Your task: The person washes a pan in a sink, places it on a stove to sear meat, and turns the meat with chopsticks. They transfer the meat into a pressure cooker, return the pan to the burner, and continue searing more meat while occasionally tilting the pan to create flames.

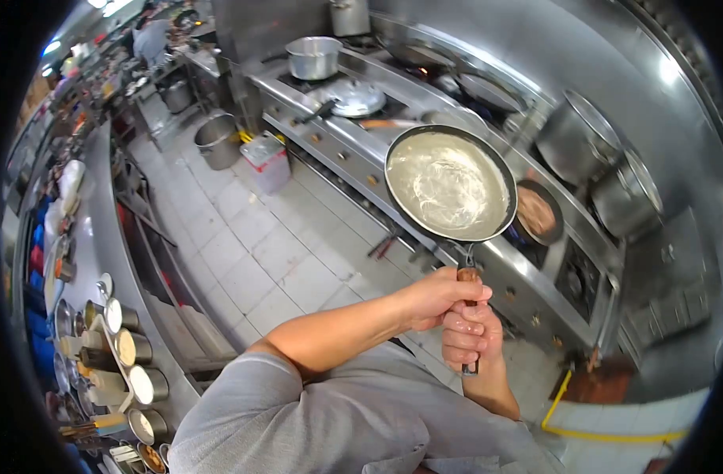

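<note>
Both my hands grip the handle of a frying pan (507, 180), held out over the front edge of the stove. My left hand (442, 299) is closed round the upper handle, close to the pan. Directly below it, my right hand (474, 336) wraps the lower handle, whose end sticks out under the fingers. A pale, creamy liquid (448, 186) with glossy streaks covers the pan's inside. Beyond the pan's right side, a dark pan (553, 207) with something brownish pink in it sits on the stove.
The steel stove (353, 162) carries a pot (314, 57), a lidded pan (353, 99) and woks. Tall pots (579, 138) stand at the right. On the tiled floor (255, 245) are a large pot (217, 142) and a plastic bin (267, 162). A counter (101, 213) with several containers lines the left.
</note>
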The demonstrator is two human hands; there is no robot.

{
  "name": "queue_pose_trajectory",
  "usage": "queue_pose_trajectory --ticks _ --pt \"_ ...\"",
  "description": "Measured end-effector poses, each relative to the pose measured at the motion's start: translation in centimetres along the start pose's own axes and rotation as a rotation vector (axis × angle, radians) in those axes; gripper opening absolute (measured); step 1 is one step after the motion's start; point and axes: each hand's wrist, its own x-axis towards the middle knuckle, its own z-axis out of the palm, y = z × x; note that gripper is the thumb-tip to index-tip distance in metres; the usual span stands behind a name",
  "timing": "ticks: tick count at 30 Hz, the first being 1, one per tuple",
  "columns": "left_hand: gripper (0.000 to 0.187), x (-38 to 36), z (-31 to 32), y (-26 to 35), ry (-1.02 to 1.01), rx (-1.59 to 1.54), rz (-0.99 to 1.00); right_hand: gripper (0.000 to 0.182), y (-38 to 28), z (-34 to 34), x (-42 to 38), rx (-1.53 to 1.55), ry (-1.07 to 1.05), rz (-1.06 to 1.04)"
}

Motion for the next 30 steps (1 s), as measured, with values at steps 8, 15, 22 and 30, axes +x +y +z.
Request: queue_pose_trajectory --ticks 8,15,22,30 --pt "0.016 2.7 -12.2 14.6 0.242 -0.062 0.220 0.006 -9.1 4.1 20.5 -0.039 -0.130 0.336" --pt "0.016 2.8 -23.7 26.1 0.366 -0.098 0.265 0.016 -12.0 7.3 37.5 0.049 -0.183 0.490" --pt "0.017 1.8 -35.7 36.0 0.316 -0.123 0.210 0.023 -11.6 9.9 52.2 0.063 -0.097 0.425" --pt "0.017 4.8 -46.6 49.0 0.193 -0.129 0.130 0.025 -15.3 13.8 67.2 0.095 -0.062 0.299"
